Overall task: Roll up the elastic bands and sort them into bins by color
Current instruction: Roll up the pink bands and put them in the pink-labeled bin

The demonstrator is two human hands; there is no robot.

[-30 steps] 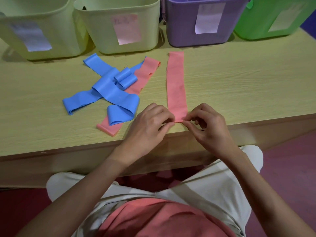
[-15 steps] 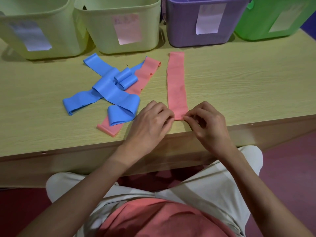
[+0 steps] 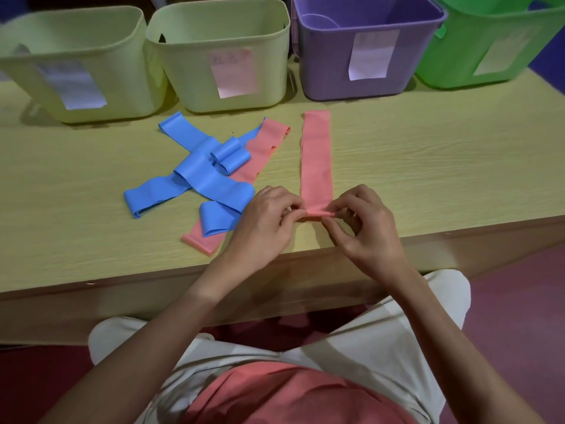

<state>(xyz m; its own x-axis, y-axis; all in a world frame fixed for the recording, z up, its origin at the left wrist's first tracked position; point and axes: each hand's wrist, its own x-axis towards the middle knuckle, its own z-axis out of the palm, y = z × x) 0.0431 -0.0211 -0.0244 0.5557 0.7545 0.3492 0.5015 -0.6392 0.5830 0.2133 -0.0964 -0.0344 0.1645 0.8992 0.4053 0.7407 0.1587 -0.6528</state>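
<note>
While your left hand (image 3: 265, 221) and your right hand (image 3: 363, 228) meet at the near end of the straight pink band (image 3: 316, 162), the fingers of both are curled inward, thumb against fingertips, pinching the small tight roll formed at that end; the left pinches the roll's left side, the right its right side, with the roll showing between them. No finger is spread flat. The unrolled length of that band lies flat on the wooden table (image 3: 428, 166), running straight away from you toward the purple bin (image 3: 360, 84). Just left of your left hand sits a loose heap: blue bands (image 3: 195, 179) crossed over one another, one part curled into a small coil, lying on top of a second pink band (image 3: 263, 148) that runs diagonally beneath them, its near end poking out close to the table edge. Along the far edge stand four bins in a row, each with a paper label on its front: two pale yellow bins (image 3: 226, 96), touching or nearly so, then the purple one, then a green bin (image 3: 452, 68) at far right. A pale curved shape shows inside the purple bin; what it is cannot be told.
</note>
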